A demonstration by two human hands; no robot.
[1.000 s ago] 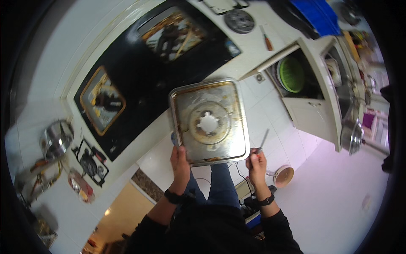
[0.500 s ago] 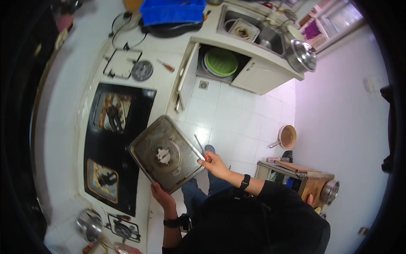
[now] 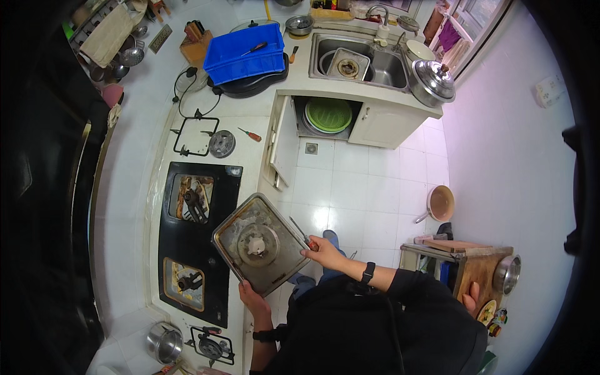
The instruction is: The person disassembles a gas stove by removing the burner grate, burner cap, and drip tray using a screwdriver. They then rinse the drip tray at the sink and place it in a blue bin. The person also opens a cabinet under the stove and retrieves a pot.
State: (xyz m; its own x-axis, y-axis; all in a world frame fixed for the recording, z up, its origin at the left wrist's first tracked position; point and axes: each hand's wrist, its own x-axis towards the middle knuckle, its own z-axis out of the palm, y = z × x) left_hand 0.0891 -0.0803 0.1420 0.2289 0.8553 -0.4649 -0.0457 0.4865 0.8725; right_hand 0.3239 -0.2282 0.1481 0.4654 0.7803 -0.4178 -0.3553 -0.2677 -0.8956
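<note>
Leftmost on the white counter (image 3: 250, 172), I record a steel saucepan (image 3: 165, 342) near the wall-side edge, beyond the lower short edge of the black cooktop (image 3: 195, 240). The cooktop's two wells (image 3: 174, 209) lie uncovered and stained brown, each with a dark burner fitting (image 3: 195, 205) inside. Just right of the saucepan is a black pot support (image 3: 210, 347); beyond the cooktop's upper short edge lies a grey round burner part (image 3: 222, 144), and right of that a loose screwdriver (image 3: 252, 135), close to the counter's front edge. The square metal tray (image 3: 280, 234) is tilted in my grip, one corner overlapping the cooktop's front edge in view; contact there cannot be confirmed. It shows brown soiling and a notched central opening. My left hand (image 3: 254, 299) clasps its lower left edge near the bottom corner, the far fingers hidden beneath. My right hand (image 3: 325, 253) pinches the right corner, thumb on the upper face, and the same fist holds a red-handled screwdriver (image 3: 311, 242), shaft pointing up and left beside the rim. Far right, a pan (image 3: 440, 203) sits on the tiled floor (image 3: 350, 187).
</note>
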